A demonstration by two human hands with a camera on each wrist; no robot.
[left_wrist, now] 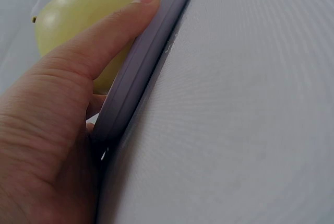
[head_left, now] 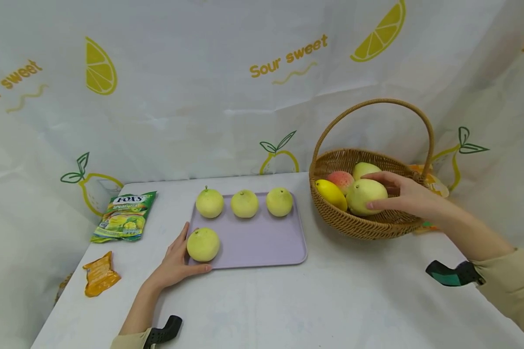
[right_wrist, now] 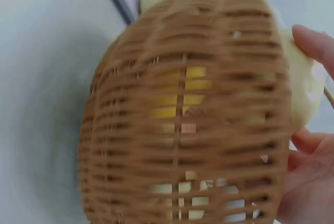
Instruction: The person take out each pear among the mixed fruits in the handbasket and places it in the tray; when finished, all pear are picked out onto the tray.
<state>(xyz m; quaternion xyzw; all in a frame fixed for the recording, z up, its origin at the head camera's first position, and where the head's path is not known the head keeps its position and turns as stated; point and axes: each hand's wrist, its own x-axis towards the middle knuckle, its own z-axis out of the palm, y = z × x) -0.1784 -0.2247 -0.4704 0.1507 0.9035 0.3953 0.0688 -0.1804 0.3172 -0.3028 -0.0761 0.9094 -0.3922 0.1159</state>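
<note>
In the head view, my right hand (head_left: 401,196) grips a pale yellow-green pear (head_left: 366,196) in the wicker basket (head_left: 367,230). Thumb and fingers lie on opposite sides of that pear, also seen in the right wrist view. Beside it are a lemon (head_left: 331,195), a peach (head_left: 341,181) and another pear (head_left: 365,169). My left hand (head_left: 174,264) rests at the front left corner of a lilac tray (head_left: 257,242), its thumb laid along the front rim. One pear (head_left: 203,244) stands near that corner, and three more line the tray's back, including the leftmost pear (head_left: 209,202).
A green candy bag (head_left: 124,217) lies at the back left of the white table, with a small orange packet (head_left: 100,274) in front of it. The basket's tall handle (head_left: 375,102) arches above the fruit. An orange-and-white package (head_left: 436,185) is partly hidden behind the basket.
</note>
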